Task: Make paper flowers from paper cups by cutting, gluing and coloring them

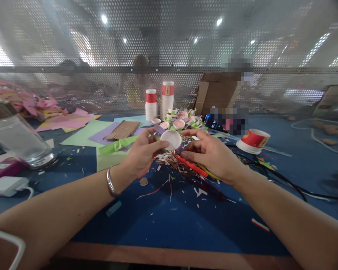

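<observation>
My left hand (142, 152), with a silver bracelet at the wrist, pinches a shallow white round paper cup base (171, 140) between thumb and fingers. Its hollow side faces me, and bits of purple paper show at its edge. Beside the right rim is my right hand (204, 152), index finger and thumb apart; whether a fingertip touches the rim I cannot tell. Just behind stand several small cup bases with pink insides and green and purple paper tabs (179, 124). Beneath the hands lie an orange-red wavy strip-like thing (193, 166) and paper scraps (165, 159).
Stacked paper cups (168, 99) stand at the back; a cut red-and-white cup (253, 141) sits at right near black cables (281, 174). Coloured paper sheets (80, 134) and corrugated cardboard (122, 130) lie left, beside a glass jar (19, 135). A lit phone (213, 122) lies before a cardboard box (218, 92).
</observation>
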Tool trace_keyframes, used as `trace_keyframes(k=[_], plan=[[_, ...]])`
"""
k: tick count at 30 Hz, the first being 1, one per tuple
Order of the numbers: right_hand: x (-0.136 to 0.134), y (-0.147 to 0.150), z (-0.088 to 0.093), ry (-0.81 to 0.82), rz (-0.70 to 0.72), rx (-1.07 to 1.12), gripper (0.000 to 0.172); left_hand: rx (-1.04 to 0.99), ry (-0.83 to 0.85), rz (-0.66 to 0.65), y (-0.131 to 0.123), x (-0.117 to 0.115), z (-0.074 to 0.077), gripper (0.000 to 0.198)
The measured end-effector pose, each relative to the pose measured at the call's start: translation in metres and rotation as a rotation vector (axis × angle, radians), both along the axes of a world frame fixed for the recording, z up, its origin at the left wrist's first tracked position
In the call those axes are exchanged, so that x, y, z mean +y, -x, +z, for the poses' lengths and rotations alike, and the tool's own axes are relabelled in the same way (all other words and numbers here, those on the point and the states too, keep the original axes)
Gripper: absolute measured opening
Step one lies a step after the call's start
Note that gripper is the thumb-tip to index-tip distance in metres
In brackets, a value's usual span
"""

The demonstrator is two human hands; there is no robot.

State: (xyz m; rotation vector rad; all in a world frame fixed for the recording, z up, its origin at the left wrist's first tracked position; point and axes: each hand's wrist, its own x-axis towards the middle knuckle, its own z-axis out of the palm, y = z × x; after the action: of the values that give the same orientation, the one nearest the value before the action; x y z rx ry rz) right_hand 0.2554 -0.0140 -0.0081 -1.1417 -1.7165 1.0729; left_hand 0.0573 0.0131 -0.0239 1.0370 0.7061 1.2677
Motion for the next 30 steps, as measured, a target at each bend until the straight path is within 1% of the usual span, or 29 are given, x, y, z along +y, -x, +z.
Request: trace_keyframes(k=[3, 6, 10, 14, 17, 20, 23, 25, 27, 30], plan=[[0.0, 0.0, 0.0, 0.019, 0.019, 0.02, 0.063, 0.044, 0.037, -0.111, 0.0, 0.0, -0.003, 0.031], [0.0, -0.002, 0.001, 0.013, 0.023, 0.005, 0.062, 0.083, 0.096, -0.147, 0.002, 0.002, -0.004, 0.02], [0.0, -0.006, 0.001, -0.013, 0.024, -0.034, 0.057, 0.093, 0.131, -0.101, 0.005, 0.005, -0.003, 0.016], [0.001, -0.009, 0.002, -0.041, 0.015, -0.088, 0.05, 0.062, 0.114, -0.036, 0.005, 0.006, -0.002, 0.013], [0.003, -0.01, 0.002, -0.089, -0.028, -0.114, 0.046, 0.062, 0.071, 0.0, 0.004, 0.007, -0.003, 0.013], [0.004, -0.01, 0.001, -0.219, -0.129, -0.203, 0.047, 0.084, 0.006, 0.027, 0.003, 0.007, -0.007, 0.018], [0.003, -0.008, -0.001, -0.425, -0.217, -0.345, 0.047, 0.103, -0.043, -0.006, 0.002, 0.004, -0.01, 0.026], [0.0, -0.005, -0.001, -0.557, -0.225, -0.413, 0.046, 0.129, -0.077, -0.017, 0.0, 0.002, -0.011, 0.029], [-0.003, -0.001, -0.002, -0.652, -0.215, -0.471, 0.045, 0.16, -0.086, -0.018, -0.001, -0.002, -0.011, 0.031], [-0.006, 0.004, -0.002, -0.718, -0.196, -0.535, 0.046, 0.189, -0.05, -0.045, -0.002, -0.006, -0.009, 0.031]])
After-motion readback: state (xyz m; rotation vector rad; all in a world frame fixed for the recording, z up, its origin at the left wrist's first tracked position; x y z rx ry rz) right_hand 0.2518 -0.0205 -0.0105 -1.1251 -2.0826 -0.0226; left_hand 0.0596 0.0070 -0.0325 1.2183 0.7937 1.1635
